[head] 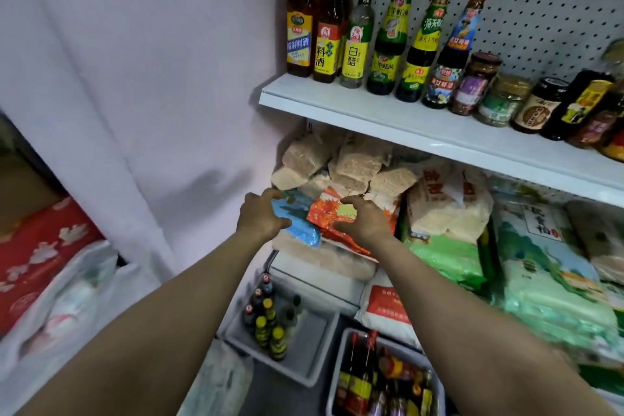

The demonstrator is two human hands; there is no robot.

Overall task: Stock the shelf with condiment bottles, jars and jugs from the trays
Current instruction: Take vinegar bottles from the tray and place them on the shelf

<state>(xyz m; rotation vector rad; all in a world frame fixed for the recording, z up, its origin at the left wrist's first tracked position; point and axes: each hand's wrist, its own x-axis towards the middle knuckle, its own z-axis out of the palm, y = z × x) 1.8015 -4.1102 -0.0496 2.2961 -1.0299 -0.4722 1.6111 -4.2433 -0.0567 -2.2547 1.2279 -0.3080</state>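
Both hands reach forward with fingers loosely curled and hold nothing: the left hand (261, 218) hovers at the edge of a crinkled blue bag (297, 223), the right hand (363, 223) over a glossy orange packet (324, 218); whether either touches the plastic cannot be told. These lie on soft, lumpy sacks of grain (337, 162) stacked under the white metal shelf (405, 125). On that shelf, before a pegboard back (523, 3), tall glass bottles (354, 34) with yellow and green labels stand in a row from the left end, with squat round jars (503, 100) to their right. Below, between the forearms, sit two grey plastic trays: the left tray (304, 358) has a cluster of small dark bottles with yellow and red caps along its left side, and the right tray (341, 368) is packed with upright bottles.
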